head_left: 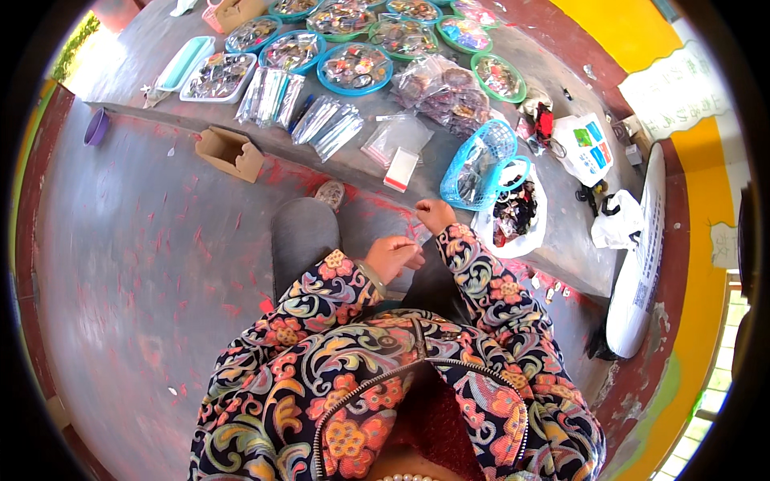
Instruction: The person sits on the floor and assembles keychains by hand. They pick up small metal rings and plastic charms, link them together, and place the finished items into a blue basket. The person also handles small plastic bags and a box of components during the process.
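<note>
The left hand (393,258) and right hand (435,215) were positioned close together above the lap, fingers curled; whether either grip held a thin item could not be determined. The blue basket (499,140) sat on the platform (569,234) just beyond the right hand, beside the white bag (513,247), presumably for short reach; the small box (400,170) lay near the basket.

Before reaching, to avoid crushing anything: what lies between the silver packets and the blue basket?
Clear plastic bags and a white-and-red box, in the head view.
</note>
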Demonstrator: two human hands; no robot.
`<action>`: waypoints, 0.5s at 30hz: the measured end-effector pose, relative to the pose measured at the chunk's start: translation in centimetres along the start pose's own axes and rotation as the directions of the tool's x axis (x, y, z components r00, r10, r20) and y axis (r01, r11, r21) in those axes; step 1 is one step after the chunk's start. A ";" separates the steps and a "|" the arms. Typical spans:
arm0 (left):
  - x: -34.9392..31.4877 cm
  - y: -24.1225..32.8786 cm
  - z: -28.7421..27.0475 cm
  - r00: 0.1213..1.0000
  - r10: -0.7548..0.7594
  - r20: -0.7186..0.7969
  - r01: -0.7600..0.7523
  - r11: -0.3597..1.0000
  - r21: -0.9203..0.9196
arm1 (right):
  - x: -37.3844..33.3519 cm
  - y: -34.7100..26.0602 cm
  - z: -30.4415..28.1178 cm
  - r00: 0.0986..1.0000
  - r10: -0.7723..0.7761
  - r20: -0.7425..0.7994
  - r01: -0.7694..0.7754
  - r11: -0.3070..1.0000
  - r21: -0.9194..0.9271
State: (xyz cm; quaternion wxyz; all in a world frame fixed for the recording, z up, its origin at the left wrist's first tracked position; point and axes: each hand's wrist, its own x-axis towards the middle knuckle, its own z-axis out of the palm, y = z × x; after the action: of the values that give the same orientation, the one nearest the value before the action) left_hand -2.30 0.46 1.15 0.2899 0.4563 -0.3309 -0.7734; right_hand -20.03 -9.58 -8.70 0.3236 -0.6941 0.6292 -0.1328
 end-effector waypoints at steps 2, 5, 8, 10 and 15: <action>0.2 0.1 -0.2 1.000 -0.002 -0.031 0.002 1.000 -0.025 | 2.0 0.7 1.1 0.998 -0.039 -0.047 0.034 0.994 -0.107; 0.2 0.1 -0.6 0.998 0.002 -0.059 -0.006 0.998 -0.062 | 4.6 1.4 2.5 0.988 0.157 -0.013 -0.157 0.988 -0.013; 0.3 0.2 -0.6 0.997 -0.015 -0.077 0.007 0.994 -0.110 | 7.3 3.4 4.1 0.952 0.302 -0.042 -0.303 0.953 -0.001; 0.3 0.1 -0.6 0.997 -0.009 -0.072 -0.001 0.991 -0.134 | 8.9 4.2 4.7 0.942 0.314 -0.114 -0.315 0.949 0.013; 0.2 0.0 -0.8 0.996 -0.057 -0.063 0.040 0.972 -0.232 | 11.8 1.8 3.7 0.976 0.125 -0.178 -0.160 0.966 -0.202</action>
State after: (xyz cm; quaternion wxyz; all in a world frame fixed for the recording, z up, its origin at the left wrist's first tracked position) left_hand -1.69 0.15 0.76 0.3332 0.4542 -0.2175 -0.7971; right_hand -17.21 -19.88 -15.29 0.2024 -0.6647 0.7126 -0.0967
